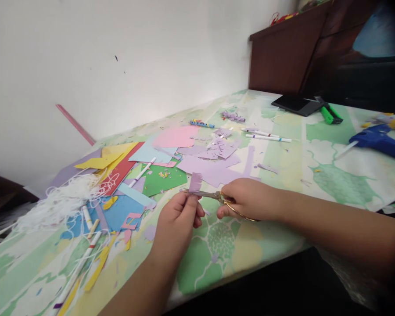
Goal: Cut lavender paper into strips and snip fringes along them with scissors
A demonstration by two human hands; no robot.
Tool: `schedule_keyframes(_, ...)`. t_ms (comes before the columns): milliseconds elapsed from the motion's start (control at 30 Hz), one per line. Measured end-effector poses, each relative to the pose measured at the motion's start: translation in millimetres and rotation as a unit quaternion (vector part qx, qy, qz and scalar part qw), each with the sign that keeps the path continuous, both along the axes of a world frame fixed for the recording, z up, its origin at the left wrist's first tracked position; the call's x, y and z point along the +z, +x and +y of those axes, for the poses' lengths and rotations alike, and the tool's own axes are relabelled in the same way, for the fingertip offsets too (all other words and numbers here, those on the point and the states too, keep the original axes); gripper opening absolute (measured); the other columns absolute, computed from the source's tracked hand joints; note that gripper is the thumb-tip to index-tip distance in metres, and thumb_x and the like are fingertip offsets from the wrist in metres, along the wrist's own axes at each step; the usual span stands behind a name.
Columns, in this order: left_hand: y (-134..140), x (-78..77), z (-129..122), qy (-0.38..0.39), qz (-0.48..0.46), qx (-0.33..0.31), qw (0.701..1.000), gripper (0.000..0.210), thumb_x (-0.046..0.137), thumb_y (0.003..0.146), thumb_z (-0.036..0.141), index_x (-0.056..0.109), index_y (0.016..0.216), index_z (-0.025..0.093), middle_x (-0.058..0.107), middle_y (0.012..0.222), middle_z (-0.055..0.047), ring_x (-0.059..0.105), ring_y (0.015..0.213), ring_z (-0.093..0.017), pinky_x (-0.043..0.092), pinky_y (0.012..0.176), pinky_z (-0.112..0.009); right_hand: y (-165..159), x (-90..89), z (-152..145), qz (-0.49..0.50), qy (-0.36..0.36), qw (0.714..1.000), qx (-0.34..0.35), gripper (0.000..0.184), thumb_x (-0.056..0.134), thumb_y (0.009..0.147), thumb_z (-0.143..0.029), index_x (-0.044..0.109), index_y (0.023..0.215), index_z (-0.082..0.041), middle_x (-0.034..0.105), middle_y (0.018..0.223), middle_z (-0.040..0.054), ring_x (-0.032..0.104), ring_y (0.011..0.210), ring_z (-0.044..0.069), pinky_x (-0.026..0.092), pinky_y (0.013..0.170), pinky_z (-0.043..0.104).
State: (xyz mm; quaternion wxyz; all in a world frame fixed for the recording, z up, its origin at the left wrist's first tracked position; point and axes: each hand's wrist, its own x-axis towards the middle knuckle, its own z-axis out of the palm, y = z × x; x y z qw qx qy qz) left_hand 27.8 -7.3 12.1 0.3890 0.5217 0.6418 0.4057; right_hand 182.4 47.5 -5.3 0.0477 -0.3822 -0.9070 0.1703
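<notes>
Between the thumb and fingers of my left hand (181,213) is a small purple paper strip (196,181), held upright, with a fringe of cuts along its right edge. My right hand (246,199) is closed round the gold handles of a pair of scissors (212,194). The blades point left and cross the strip just above my left thumb. Whether the blades are parted is too small to tell. Beyond my hands lie larger pieces of purple paper (204,167), some with fringed cuts.
Coloured sheets, a green sheet (164,177) and white yarn (75,199) cover the left side. White markers (268,138) lie farther back. At the right are a blue glue gun (382,142), a green cutter (331,114) and a black tablet (296,105). The table's front edge (250,268) is close.
</notes>
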Motion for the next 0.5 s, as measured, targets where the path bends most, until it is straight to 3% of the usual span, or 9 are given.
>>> schedule_keyframes(267, 1, -1.2, 1, 0.002, -0.012, 0.004, 1.000, 0.015, 0.043, 0.069, 0.028, 0.049, 0.061, 0.017, 0.048, 0.045, 0.006, 0.043, 0.038, -0.006, 0.034, 0.041, -0.017, 0, 0.9, 1, -0.005, 0.007, 1.000, -0.012, 0.051, 0.030, 0.065, -0.062, 0.055, 0.064, -0.017, 0.053, 0.054, 0.0028, 0.041, 0.046, 0.011, 0.023, 0.039, 0.020)
schedule_keyframes(500, -2, -11.8, 0, 0.032, -0.040, -0.005, 0.999, 0.020, 0.040, 0.072, 0.034, 0.048, 0.067, 0.017, 0.049, 0.053, 0.004, 0.044, 0.043, -0.007, 0.037, 0.045, -0.021, 0, 0.9, 1, -0.005, 0.017, 0.999, -0.039, 0.053, 0.028, 0.064, -0.063, 0.053, 0.064, -0.017, 0.053, 0.055, 0.0028, 0.041, 0.048, 0.011, 0.022, 0.041, 0.021)
